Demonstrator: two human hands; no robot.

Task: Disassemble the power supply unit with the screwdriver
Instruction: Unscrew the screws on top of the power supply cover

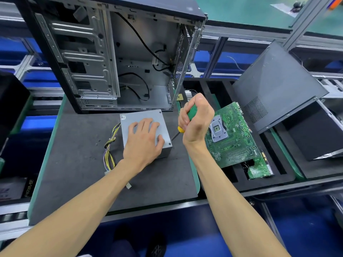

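A grey metal power supply unit point(141, 115) lies on the dark foam mat point(74, 173), with a bundle of yellow and black wires point(109, 151) trailing from its left side. My left hand point(143, 140) presses flat on its top, fingers spread. My right hand point(196, 121) grips a screwdriver point(182, 127) with a green and yellow handle. Its thin shaft slants down to the left, the tip near the unit's near right corner, by a screw point(169, 143).
An open, stripped computer case point(111, 52) stands behind the unit. A green motherboard point(233, 134) lies in a black foam tray point(282, 171) to the right, with a dark side panel point(274, 86) leaning beyond it. Small loose screws point(97, 142) lie on the mat at left.
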